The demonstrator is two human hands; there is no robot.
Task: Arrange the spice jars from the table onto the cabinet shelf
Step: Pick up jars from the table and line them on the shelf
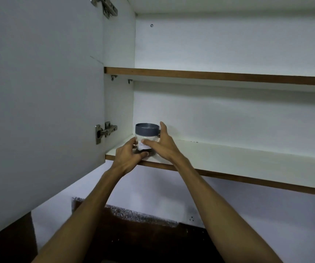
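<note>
Head view: both hands around jar.

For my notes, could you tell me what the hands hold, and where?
Both hands, left and right, grip the jar by its lower body, below the lid.

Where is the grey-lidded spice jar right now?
In the head view, the spice jar stands at the far left end of the lower cabinet shelf, near the front edge, held between the left hand and right hand.
</note>
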